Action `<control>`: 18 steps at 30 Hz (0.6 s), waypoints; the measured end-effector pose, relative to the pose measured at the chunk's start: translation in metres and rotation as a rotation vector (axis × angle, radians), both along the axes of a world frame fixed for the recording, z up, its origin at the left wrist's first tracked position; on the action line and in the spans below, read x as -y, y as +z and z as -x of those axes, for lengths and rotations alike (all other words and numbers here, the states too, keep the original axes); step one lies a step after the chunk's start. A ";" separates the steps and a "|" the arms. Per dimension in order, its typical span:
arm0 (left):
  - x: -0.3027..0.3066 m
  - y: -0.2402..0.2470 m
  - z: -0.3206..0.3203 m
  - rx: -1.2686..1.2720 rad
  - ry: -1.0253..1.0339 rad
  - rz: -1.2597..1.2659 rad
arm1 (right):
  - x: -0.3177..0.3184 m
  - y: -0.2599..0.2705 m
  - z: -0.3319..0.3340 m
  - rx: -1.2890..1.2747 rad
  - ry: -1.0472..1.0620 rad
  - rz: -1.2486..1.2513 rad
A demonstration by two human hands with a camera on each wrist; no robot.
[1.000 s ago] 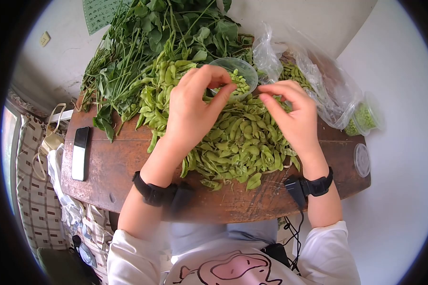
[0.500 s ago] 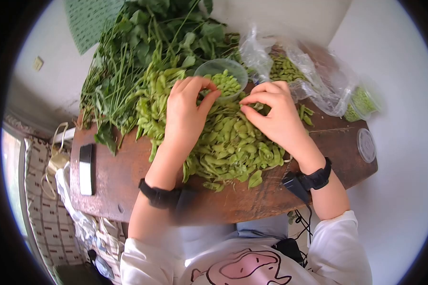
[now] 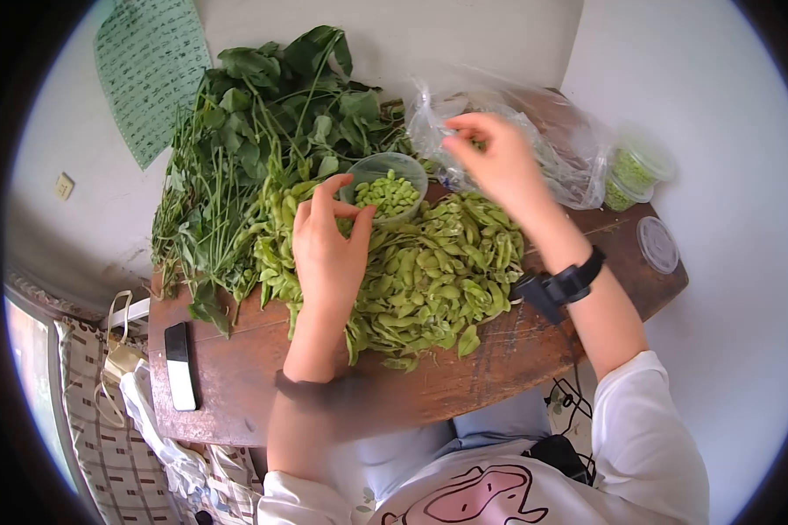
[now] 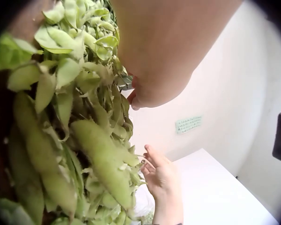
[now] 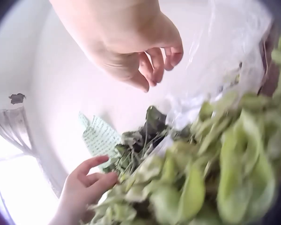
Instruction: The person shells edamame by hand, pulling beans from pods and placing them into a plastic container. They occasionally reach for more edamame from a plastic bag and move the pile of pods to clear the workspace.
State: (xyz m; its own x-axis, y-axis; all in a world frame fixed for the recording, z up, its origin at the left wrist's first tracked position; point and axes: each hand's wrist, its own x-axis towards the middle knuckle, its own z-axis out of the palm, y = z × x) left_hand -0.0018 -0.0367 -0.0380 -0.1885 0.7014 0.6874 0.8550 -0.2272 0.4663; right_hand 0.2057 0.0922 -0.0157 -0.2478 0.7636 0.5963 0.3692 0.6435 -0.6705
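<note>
My left hand (image 3: 328, 258) hovers over the left part of the heap of green pods (image 3: 429, 280), its fingertips near the rim of a clear bowl (image 3: 422, 179) that holds shelled green beans (image 3: 385, 194). In the right wrist view this left hand (image 5: 84, 190) shows thumb and index finger apart. Raised in front of the plastic bag, my right hand (image 3: 503, 166) has loosely bent fingers; the right wrist view shows nothing in this right hand (image 5: 131, 42). Close pods (image 4: 103, 159) fill the left side of the left wrist view.
Leafy stalks (image 3: 263, 131) lie at the back left. A plastic bag (image 3: 578, 171) and tubs of green pieces (image 3: 630, 171) stand at the back right, a round lid (image 3: 657, 244) at the right edge, and a phone (image 3: 180, 367) at the left edge of the wooden table (image 3: 228, 385).
My right hand has moved away from the pods, up and back toward the bag. The left hand stays beside the bowl, its index finger now more extended. The head view has shifted.
</note>
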 end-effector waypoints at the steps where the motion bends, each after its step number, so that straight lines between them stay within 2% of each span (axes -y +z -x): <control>1: 0.001 0.001 0.000 0.031 -0.009 0.006 | -0.005 0.007 -0.010 0.030 -0.050 0.057; 6: 0.000 0.000 -0.002 0.019 -0.030 -0.046 | -0.082 0.000 -0.058 0.431 -0.198 0.123; 8: -0.001 -0.001 -0.001 0.009 0.010 -0.035 | -0.102 -0.006 -0.064 0.493 -0.238 0.144; 10: -0.001 -0.003 -0.001 -0.007 0.009 -0.073 | -0.111 -0.004 -0.062 0.550 -0.246 0.167; 12: 0.000 0.000 -0.002 0.053 0.019 -0.058 | -0.119 -0.001 -0.053 0.725 -0.342 0.292; 15: -0.001 -0.003 -0.002 0.057 0.013 -0.076 | -0.107 -0.002 -0.040 0.827 -0.450 0.255; 18: 0.001 0.000 -0.002 0.077 0.045 -0.049 | -0.116 -0.007 -0.036 0.887 -0.432 0.270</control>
